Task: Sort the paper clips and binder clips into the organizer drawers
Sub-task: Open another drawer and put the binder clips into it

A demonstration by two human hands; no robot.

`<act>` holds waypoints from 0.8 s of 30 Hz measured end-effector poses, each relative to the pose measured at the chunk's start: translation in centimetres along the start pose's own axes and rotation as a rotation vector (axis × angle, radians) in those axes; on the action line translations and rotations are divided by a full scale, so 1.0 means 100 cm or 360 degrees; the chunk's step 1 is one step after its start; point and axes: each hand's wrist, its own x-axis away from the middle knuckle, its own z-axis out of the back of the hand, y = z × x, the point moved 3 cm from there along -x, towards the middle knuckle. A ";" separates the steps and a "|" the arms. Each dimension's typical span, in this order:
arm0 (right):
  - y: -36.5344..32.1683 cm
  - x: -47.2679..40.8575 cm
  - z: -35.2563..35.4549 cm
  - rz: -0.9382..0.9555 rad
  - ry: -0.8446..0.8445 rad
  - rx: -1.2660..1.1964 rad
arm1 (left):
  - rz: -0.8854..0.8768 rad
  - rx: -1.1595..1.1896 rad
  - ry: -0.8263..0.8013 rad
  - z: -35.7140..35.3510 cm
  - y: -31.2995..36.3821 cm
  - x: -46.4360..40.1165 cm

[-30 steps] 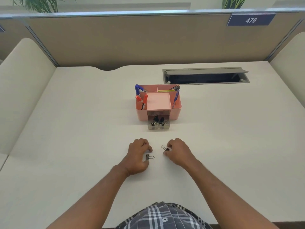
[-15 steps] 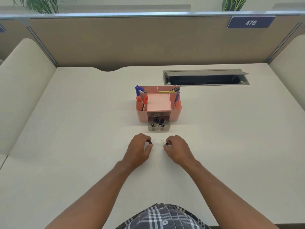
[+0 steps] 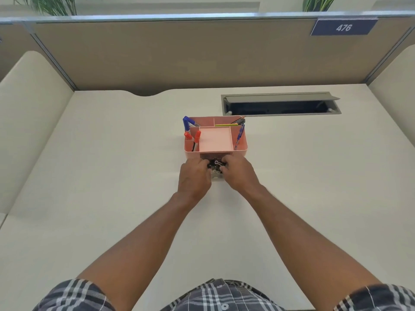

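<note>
A pink desk organizer (image 3: 242, 151) stands mid-desk, with its small clear drawer (image 3: 216, 177) pulled out toward me. Several black binder clips (image 3: 215, 164) with silver handles lie in the drawer. My left hand (image 3: 194, 178) and my right hand (image 3: 239, 173) meet over the drawer, one on each side. Their fingertips are pinched on small black binder clips right above the pile. The hands hide most of the drawer, and no loose clips show on the desk.
Red and blue pens (image 3: 195, 136) stand in the organizer's outer compartments, around its shallow centre tray. An open grey cable hatch (image 3: 280, 105) sits behind it to the right. A tan partition (image 3: 202, 52) bearing a "476" plate closes the back, and cream side panels flank the desk.
Each hand picked a binder clip off the desk near me. Both hands then moved forward together with the clips to the open drawer.
</note>
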 end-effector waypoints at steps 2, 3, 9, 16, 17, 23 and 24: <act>0.002 0.001 -0.003 -0.0004 0.0008 -0.0033 | 0.0010 0.0070 0.0046 -0.002 -0.002 0.003; 0.004 0.002 -0.004 -0.0013 0.0018 -0.0060 | 0.0036 0.0123 0.0080 -0.003 -0.003 0.007; 0.035 0.025 -0.006 -0.0276 0.0309 -0.0540 | 0.0620 0.0645 0.0094 -0.019 -0.035 0.034; 0.066 0.026 -0.018 -0.0673 0.0042 -0.0910 | 0.0824 0.0856 -0.0277 -0.030 -0.052 0.027; 0.067 0.023 -0.019 -0.0628 -0.0033 -0.0912 | 0.0802 0.0889 -0.0310 -0.029 -0.052 0.023; 0.059 0.003 -0.011 -0.0359 -0.0120 -0.0995 | 0.0575 0.1147 -0.0267 -0.018 -0.050 -0.001; 0.058 0.000 -0.011 -0.0341 -0.0112 -0.1006 | 0.0573 0.1157 -0.0257 -0.018 -0.050 -0.003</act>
